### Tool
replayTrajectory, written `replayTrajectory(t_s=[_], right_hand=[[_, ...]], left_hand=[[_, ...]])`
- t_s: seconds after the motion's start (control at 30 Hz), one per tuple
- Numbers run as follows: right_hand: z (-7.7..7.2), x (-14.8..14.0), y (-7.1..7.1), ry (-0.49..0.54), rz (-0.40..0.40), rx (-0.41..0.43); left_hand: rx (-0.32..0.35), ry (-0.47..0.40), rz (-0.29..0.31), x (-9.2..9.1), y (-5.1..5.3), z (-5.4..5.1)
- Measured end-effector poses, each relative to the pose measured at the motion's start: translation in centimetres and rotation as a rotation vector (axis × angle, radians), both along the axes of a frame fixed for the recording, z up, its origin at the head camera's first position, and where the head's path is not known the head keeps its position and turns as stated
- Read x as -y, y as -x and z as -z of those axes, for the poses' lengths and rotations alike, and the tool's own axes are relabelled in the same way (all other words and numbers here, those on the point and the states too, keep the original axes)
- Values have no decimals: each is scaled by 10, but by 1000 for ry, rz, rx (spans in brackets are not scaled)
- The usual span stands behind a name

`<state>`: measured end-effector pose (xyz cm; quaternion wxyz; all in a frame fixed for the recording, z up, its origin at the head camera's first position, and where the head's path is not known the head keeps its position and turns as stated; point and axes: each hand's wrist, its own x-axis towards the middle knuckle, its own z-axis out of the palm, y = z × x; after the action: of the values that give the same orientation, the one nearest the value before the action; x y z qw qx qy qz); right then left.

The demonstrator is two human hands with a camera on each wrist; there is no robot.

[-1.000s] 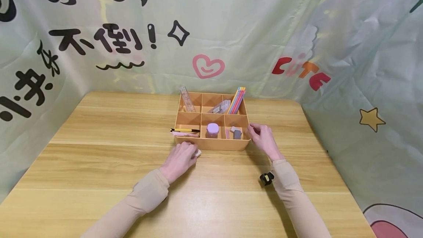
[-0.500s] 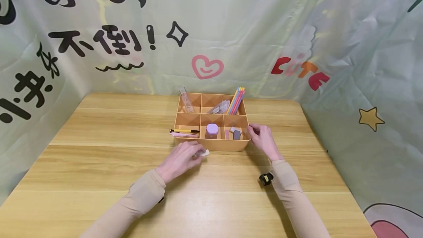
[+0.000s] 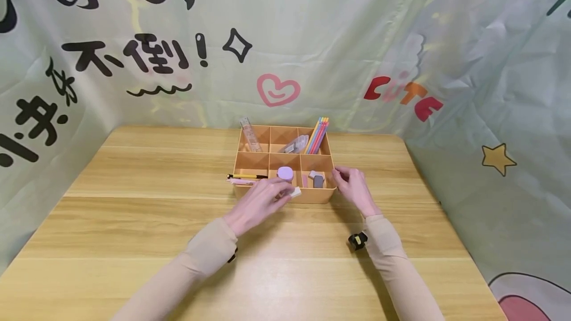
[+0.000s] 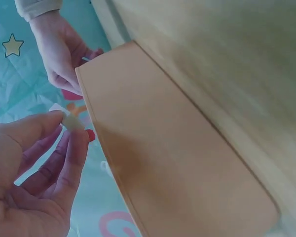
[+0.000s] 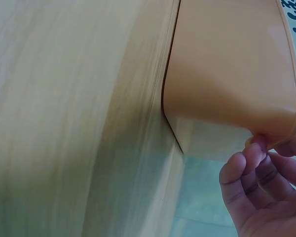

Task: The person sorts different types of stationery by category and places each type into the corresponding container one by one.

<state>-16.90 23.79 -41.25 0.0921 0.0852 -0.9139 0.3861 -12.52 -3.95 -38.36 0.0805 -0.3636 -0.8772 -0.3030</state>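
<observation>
My left hand (image 3: 260, 201) pinches a small white eraser (image 4: 73, 122) between thumb and fingertips, held just above the front rim of an orange desk organizer (image 3: 317, 196). In the left wrist view the eraser is beside the organizer's top edge. My right hand (image 3: 357, 191) grips the organizer's front right corner by its rim, which the right wrist view shows close up. Inside the front right compartment lie small grey and pink blocks (image 3: 318, 181). A jar with a purple lid (image 3: 285, 173) stands in the front middle compartment, partly behind my left hand.
The front left compartment holds a yellow-black pen (image 3: 247, 176) and a pink pen (image 3: 241, 181). At the back are a clear ruler-like strip (image 3: 251, 135), a translucent correction-tape-like item (image 3: 296, 144) and several coloured pencils (image 3: 317, 136). A wooden table (image 3: 156, 222) lies beneath, with printed cloth behind.
My left hand has lifted the eraser from the table in front of the organizer and carried it right and up to the front rim. My right hand stays at the corner.
</observation>
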Motion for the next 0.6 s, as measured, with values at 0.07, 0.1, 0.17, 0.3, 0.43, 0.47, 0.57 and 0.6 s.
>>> replayTrajectory(t_s=[0.07,0.1,0.17,0.3,0.43,0.47,0.57,0.6], right_hand=[[0,1,0,2,-2,-2],[0,1,0,2,-3,-4],[-1,2,0,4,-6,-10],[-1,2,0,-1,-8,-20],[0,1,0,-2,-10,-17],[0,1,1,-3,-9,-16],[0,0,1,-6,-6,-12],[0,0,1,-7,-5,-11]], left_hand=[[2,-5,-1,-4,4,-4],[-2,-6,-2,-6,6,-5],[-7,-10,-3,-9,10,-7],[-17,-10,-16,-15,16,-10],[28,-12,-44,-24,23,-15],[49,-14,-53,-27,25,-16],[104,-31,-78,-36,32,-19],[121,-37,-87,-40,34,-19]])
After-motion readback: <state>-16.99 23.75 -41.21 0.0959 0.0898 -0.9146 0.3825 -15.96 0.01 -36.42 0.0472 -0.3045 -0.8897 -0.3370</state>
